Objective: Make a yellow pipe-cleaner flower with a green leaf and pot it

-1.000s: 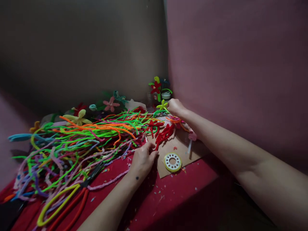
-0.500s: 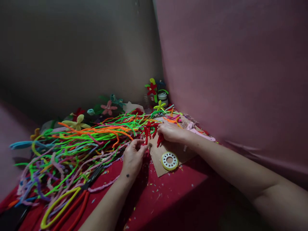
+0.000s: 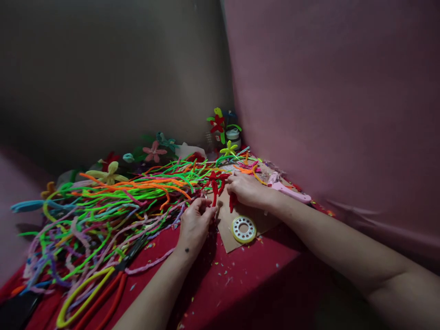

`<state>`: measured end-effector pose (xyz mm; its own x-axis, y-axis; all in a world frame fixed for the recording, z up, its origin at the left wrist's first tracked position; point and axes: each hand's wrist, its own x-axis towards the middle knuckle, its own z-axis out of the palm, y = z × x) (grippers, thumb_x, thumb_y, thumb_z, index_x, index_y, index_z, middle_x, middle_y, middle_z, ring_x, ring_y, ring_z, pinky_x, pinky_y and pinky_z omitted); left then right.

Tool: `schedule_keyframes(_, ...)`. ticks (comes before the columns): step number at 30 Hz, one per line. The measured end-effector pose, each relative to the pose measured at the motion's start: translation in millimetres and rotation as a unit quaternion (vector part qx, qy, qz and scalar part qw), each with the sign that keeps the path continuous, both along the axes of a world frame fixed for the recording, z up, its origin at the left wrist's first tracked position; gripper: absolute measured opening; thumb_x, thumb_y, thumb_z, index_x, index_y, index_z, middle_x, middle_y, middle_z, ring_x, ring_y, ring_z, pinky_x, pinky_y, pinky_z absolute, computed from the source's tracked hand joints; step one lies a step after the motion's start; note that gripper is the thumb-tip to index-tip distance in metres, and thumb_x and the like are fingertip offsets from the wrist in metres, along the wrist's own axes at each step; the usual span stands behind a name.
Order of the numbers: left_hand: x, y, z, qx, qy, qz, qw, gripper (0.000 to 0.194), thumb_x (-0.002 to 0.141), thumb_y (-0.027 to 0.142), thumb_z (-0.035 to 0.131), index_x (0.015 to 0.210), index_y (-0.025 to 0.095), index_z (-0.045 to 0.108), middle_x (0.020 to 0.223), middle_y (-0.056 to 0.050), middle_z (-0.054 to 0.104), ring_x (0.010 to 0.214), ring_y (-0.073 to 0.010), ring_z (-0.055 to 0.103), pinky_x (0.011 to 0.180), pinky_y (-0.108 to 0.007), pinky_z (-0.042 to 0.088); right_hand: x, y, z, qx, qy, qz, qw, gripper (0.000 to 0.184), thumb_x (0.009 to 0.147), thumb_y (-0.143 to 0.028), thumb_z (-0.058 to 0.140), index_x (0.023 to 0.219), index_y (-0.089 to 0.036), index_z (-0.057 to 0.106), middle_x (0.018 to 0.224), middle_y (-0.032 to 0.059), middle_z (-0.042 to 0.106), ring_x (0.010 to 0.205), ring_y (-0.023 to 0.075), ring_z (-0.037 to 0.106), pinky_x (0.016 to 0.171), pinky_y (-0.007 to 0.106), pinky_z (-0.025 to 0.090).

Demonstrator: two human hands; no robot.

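Over a piece of cardboard (image 3: 225, 236), my two hands work at a bunch of red pipe cleaners (image 3: 215, 192). My left hand (image 3: 194, 224) is closed in a pinch at the lower end of one red strand. Curled fingers of my right hand (image 3: 247, 189) grip the red pipe cleaners from the other side; their tips are partly hidden. A short red end hangs below the right hand. Just under it, a roll of tape (image 3: 244, 229) with a white, holed core lies flat on the cardboard.
A heap of coloured pipe cleaners (image 3: 137, 197) spreads to the left. Scissors (image 3: 87, 293) with yellow and red handles lie near the front left. Beyond my right hand is a pink tool (image 3: 292, 192). Pipe-cleaner flowers (image 3: 154, 151) stand along the back wall. Scraps dot the red cloth (image 3: 240, 284).
My left hand has moved slightly right, and the red strand at its fingertips has shifted right with it. My right hand has shifted a little right, still gripping the red pipe cleaners.
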<state>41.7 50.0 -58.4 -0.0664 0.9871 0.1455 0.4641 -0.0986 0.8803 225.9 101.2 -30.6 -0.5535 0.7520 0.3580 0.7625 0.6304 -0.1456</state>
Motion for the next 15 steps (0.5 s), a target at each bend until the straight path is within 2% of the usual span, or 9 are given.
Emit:
schedule_keyframes(2,1,0,-0.8,0.001,0.012,-0.008,1.0,0.028,0.065,0.038,0.064,0.083,0.017,0.062,0.059,0.002,0.059,0.051,-0.0132,0.052,0.052,-0.024,0.041,3,1,0.4,-0.009,0.009,0.021,1.0,0.022,0.07,-0.004,0.056,0.077,-0.018,0.071,0.089,0.0077,0.066,0.086,0.0206,0.053,0.067,0.028,0.036)
schedule_keyframes(4,1,0,-1.9,0.005,0.026,-0.016,1.0,0.026,0.065,0.038,0.065,0.081,0.017,0.063,0.061,0.001,0.06,0.053,-0.0138,0.053,0.053,-0.025,0.041,6,2,2.7,-0.003,0.054,0.012,0.998,0.031,0.067,0.0,0.054,0.084,-0.017,0.072,0.092,0.0081,0.066,0.088,0.0208,0.054,0.07,0.028,0.038)
schedule_keyframes(9,1,1,-1.9,0.011,0.054,-0.024,0.998,0.021,0.066,0.035,0.063,0.078,0.017,0.064,0.066,0.0,0.063,0.058,-0.0148,0.055,0.057,-0.026,0.042,13,4,9.9,0.039,0.241,-0.095,0.965,0.034,0.065,0.005,0.044,0.073,-0.014,0.071,0.077,0.0067,0.066,0.076,0.0173,0.058,0.07,0.027,0.043)
schedule_keyframes(13,1,0,-1.5,0.012,0.059,-0.025,0.998,0.021,0.068,0.035,0.062,0.079,0.018,0.064,0.066,0.0,0.064,0.058,-0.0149,0.055,0.056,-0.025,0.042,18,2,9.9,0.04,0.329,-0.115,0.936,0.034,0.064,0.004,0.043,0.072,-0.014,0.07,0.075,0.0058,0.068,0.072,0.0157,0.061,0.069,0.026,0.045)
schedule_keyframes(15,0,0,-2.3,0.014,0.058,-0.025,0.998,0.02,0.068,0.035,0.061,0.079,0.018,0.064,0.066,0.0,0.064,0.059,-0.0149,0.056,0.056,-0.025,0.042,19,2,8.2,0.03,0.335,-0.118,0.934,0.033,0.065,0.004,0.043,0.072,-0.013,0.07,0.076,0.0064,0.069,0.073,0.0159,0.062,0.071,0.026,0.045)
